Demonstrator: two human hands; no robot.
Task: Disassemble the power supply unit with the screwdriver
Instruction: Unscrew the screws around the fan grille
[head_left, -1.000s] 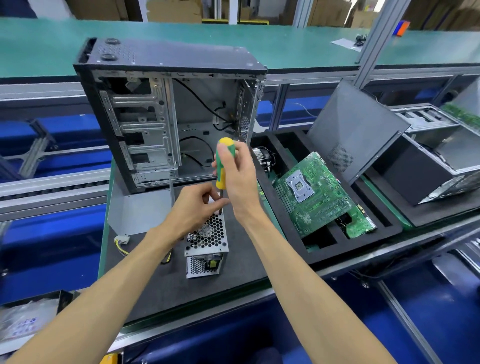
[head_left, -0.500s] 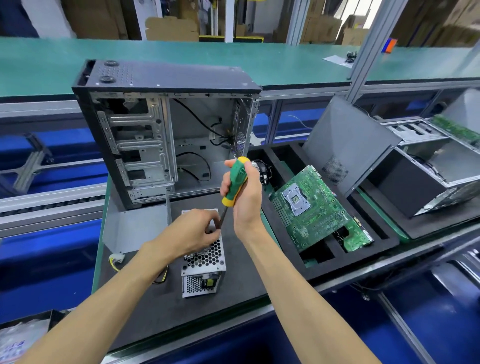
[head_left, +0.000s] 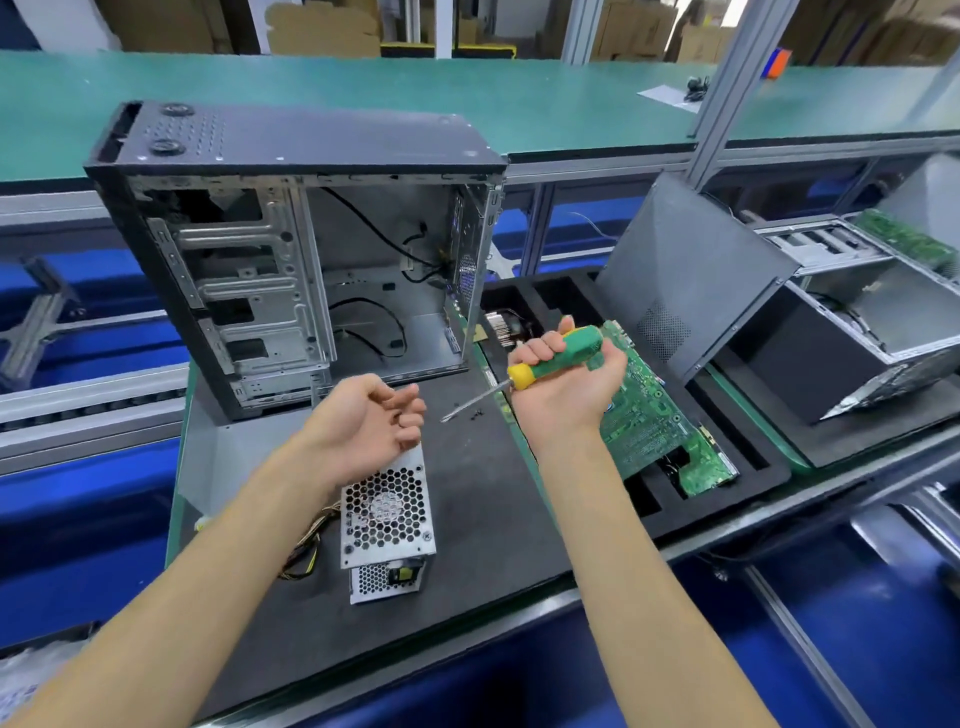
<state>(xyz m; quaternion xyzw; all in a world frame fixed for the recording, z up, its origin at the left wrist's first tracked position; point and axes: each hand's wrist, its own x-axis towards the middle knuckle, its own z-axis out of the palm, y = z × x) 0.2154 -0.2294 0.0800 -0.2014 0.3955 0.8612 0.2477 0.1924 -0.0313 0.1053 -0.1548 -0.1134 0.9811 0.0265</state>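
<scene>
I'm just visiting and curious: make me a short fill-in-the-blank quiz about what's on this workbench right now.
1. The right hand grips a screwdriver whose handle is yellow and ____.
2. The power supply unit lies on a ____ mat.
3. The left hand holds ____.
4. The computer case behind the hands stands with its side ____.

Missing words: green; black; nothing; open

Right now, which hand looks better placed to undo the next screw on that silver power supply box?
The right hand, probably: it already grips the screwdriver, its tip hanging over the mat just past the power supply unit. The left hand hovers above the unit with fingers loosely curled, better suited to steadying it.
</scene>
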